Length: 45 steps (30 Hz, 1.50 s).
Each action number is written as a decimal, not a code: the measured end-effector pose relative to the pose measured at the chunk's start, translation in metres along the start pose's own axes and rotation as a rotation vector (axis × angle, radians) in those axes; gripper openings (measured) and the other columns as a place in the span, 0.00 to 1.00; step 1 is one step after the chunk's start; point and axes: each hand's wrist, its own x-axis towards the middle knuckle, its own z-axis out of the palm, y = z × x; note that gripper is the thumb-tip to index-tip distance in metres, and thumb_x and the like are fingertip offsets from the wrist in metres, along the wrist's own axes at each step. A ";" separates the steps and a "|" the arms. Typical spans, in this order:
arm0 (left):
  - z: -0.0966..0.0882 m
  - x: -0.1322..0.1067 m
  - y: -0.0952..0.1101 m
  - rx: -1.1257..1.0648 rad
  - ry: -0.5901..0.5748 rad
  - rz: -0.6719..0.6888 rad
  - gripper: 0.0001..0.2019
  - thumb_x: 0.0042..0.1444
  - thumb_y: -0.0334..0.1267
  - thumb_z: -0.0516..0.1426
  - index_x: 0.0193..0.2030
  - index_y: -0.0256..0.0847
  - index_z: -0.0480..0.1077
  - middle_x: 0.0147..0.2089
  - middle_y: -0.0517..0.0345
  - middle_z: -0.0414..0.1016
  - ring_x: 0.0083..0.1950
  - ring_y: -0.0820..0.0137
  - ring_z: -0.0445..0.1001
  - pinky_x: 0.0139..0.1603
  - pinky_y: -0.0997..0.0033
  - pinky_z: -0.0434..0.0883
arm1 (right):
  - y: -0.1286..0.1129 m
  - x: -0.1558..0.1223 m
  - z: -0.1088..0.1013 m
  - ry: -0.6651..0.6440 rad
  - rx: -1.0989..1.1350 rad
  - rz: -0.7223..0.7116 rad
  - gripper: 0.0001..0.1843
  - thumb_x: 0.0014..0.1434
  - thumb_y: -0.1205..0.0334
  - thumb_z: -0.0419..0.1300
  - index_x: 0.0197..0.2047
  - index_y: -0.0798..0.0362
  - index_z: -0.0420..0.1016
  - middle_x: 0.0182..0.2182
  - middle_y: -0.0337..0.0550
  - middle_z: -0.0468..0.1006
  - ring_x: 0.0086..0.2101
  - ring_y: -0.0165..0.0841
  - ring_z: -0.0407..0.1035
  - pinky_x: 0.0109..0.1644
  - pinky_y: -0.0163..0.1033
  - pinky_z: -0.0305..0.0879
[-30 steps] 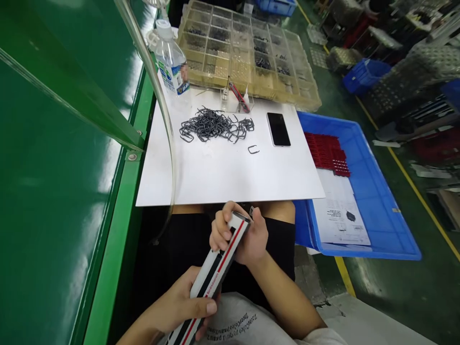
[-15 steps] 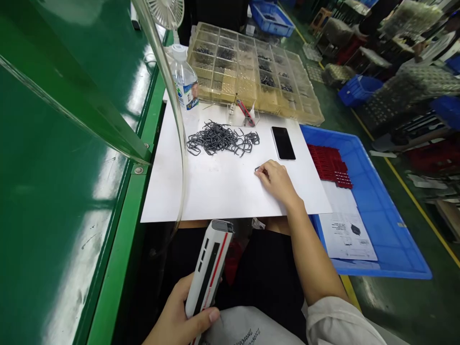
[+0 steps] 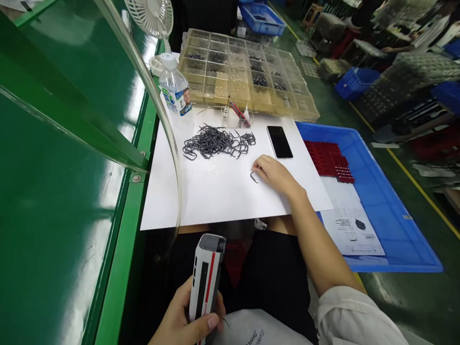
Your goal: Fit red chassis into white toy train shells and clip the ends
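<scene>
My left hand (image 3: 183, 316) is low in the view, wrapped around a white handheld tool (image 3: 206, 273) with a red stripe and a black panel. My right hand (image 3: 275, 175) rests on a white board (image 3: 215, 201), its fingertips beside a small dark wire clip (image 3: 254, 177). A loose pile of similar dark wire clips (image 3: 215, 142) lies further up the board, away from both hands. A black smartphone (image 3: 279, 142) lies face up to the right of the pile.
A clear compartment tray (image 3: 233, 72) of small dark parts stands behind the board, beside a water bottle (image 3: 175, 93) and a small holder with tools (image 3: 237, 117). A blue crate (image 3: 395, 201) with red parts (image 3: 328, 160) and paper sits right. A curved clear tube (image 3: 158, 105) runs along the green bench (image 3: 72, 191).
My right hand has left the white tool and gone out to the board. The single clip now lies closer to me. The left hand and tool have dropped lower in view.
</scene>
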 end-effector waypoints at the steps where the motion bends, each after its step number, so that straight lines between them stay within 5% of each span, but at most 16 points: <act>1: 0.000 -0.001 -0.002 0.008 0.036 -0.011 0.27 0.58 0.65 0.74 0.45 0.43 0.78 0.38 0.52 0.82 0.36 0.62 0.76 0.40 0.62 0.72 | -0.003 -0.005 0.003 0.052 0.009 0.019 0.11 0.80 0.57 0.56 0.49 0.50 0.78 0.48 0.53 0.84 0.48 0.46 0.77 0.54 0.50 0.74; 4: -0.002 -0.001 -0.013 0.046 0.129 0.000 0.26 0.57 0.64 0.75 0.45 0.44 0.79 0.37 0.54 0.79 0.35 0.62 0.74 0.39 0.61 0.73 | -0.014 -0.024 0.018 0.211 0.028 0.054 0.14 0.79 0.52 0.62 0.57 0.51 0.82 0.54 0.54 0.85 0.52 0.48 0.78 0.59 0.55 0.76; 10: -0.007 0.005 -0.021 0.162 0.180 0.053 0.21 0.61 0.61 0.72 0.44 0.44 0.83 0.33 0.56 0.74 0.32 0.61 0.72 0.34 0.61 0.76 | -0.045 -0.045 0.038 0.345 0.197 0.136 0.13 0.76 0.57 0.64 0.51 0.48 0.91 0.52 0.52 0.89 0.53 0.49 0.81 0.62 0.60 0.79; 13: -0.002 0.002 -0.013 0.295 0.195 0.077 0.22 0.60 0.62 0.72 0.45 0.45 0.86 0.34 0.54 0.76 0.37 0.58 0.74 0.36 0.61 0.77 | -0.086 -0.061 0.022 0.322 0.558 0.194 0.11 0.74 0.55 0.69 0.54 0.46 0.91 0.52 0.50 0.90 0.52 0.46 0.84 0.59 0.55 0.83; 16: 0.003 -0.001 -0.005 0.457 0.275 0.075 0.25 0.60 0.65 0.71 0.50 0.46 0.88 0.39 0.52 0.81 0.44 0.55 0.75 0.46 0.59 0.78 | -0.138 -0.086 -0.005 0.154 0.865 0.113 0.10 0.74 0.57 0.71 0.56 0.44 0.92 0.51 0.46 0.91 0.49 0.40 0.86 0.53 0.44 0.85; 20: 0.006 0.002 -0.004 0.548 0.217 0.137 0.28 0.63 0.68 0.68 0.51 0.44 0.88 0.36 0.54 0.80 0.40 0.60 0.72 0.46 0.63 0.74 | -0.182 -0.113 -0.026 0.063 0.883 -0.028 0.12 0.76 0.64 0.70 0.59 0.45 0.91 0.55 0.46 0.89 0.49 0.35 0.85 0.55 0.39 0.83; 29: 0.010 0.004 -0.009 0.488 0.095 0.164 0.26 0.67 0.64 0.67 0.48 0.39 0.83 0.29 0.60 0.71 0.32 0.68 0.66 0.33 0.72 0.65 | -0.190 -0.139 -0.025 0.167 0.489 -0.240 0.18 0.79 0.67 0.64 0.68 0.55 0.81 0.60 0.54 0.87 0.59 0.42 0.79 0.63 0.51 0.80; 34: 0.014 0.001 -0.006 0.509 0.047 0.131 0.27 0.66 0.66 0.67 0.45 0.40 0.83 0.30 0.61 0.70 0.32 0.68 0.65 0.34 0.71 0.64 | -0.183 -0.156 -0.027 0.190 0.239 -0.324 0.18 0.80 0.64 0.64 0.68 0.59 0.79 0.58 0.52 0.89 0.59 0.44 0.81 0.59 0.51 0.78; 38: 0.019 -0.001 -0.003 0.557 -0.011 0.132 0.27 0.65 0.67 0.67 0.41 0.42 0.84 0.33 0.60 0.74 0.35 0.66 0.67 0.39 0.68 0.66 | -0.178 -0.170 -0.030 0.184 0.246 -0.370 0.18 0.81 0.62 0.61 0.67 0.63 0.79 0.57 0.55 0.89 0.58 0.42 0.81 0.59 0.49 0.78; 45: 0.027 0.001 -0.011 0.609 -0.039 0.194 0.22 0.70 0.61 0.65 0.45 0.41 0.80 0.33 0.62 0.71 0.32 0.69 0.65 0.35 0.70 0.64 | -0.208 -0.191 -0.031 0.225 0.268 -0.129 0.21 0.77 0.74 0.60 0.70 0.59 0.77 0.61 0.53 0.88 0.61 0.41 0.80 0.62 0.50 0.74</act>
